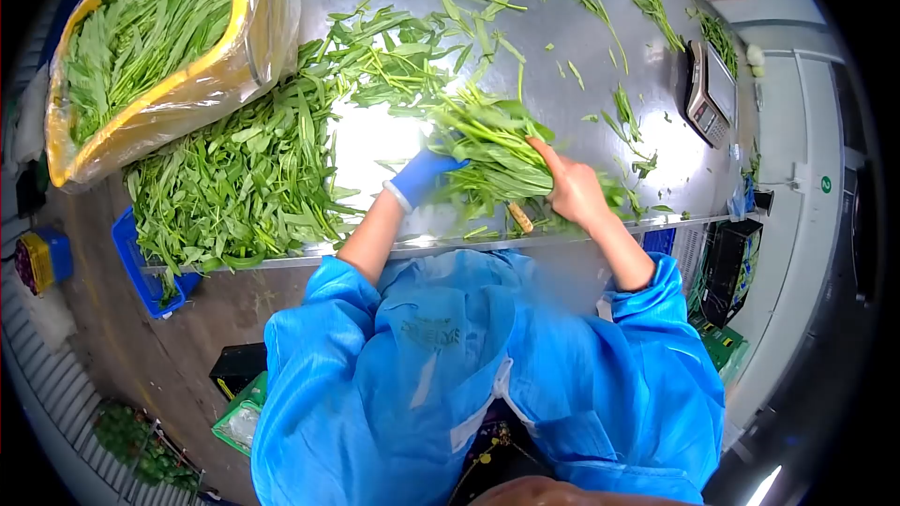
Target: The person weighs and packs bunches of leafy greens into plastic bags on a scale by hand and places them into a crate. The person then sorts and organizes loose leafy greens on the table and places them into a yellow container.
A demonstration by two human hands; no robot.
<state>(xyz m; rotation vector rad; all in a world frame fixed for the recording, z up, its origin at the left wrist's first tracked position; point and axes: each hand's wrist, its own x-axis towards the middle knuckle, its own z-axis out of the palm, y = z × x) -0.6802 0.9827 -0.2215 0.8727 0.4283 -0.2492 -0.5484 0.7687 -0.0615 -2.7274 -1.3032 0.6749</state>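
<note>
A bunch of leafy green stems [492, 148] lies between my hands above the front edge of the metal table [562, 84]. My left hand [427, 174], in a blue glove, is closed around the left side of the bunch, its fingertips partly under the leaves. My bare right hand [570, 186] grips the right side, with one finger stretched along the stems. Below the bunch, near the table edge, is a small brownish piece [520, 217]. A large pile of loose greens [248, 178] spreads to the left of my left hand.
A yellow crate [251, 9] lined with clear plastic and filled with greens stands at the back left. A digital scale [708, 98] sits at the right. Loose stems [623, 117] and small bunches [652, 7] lie toward the back right. A blue basket [141, 267] is below the table's left end.
</note>
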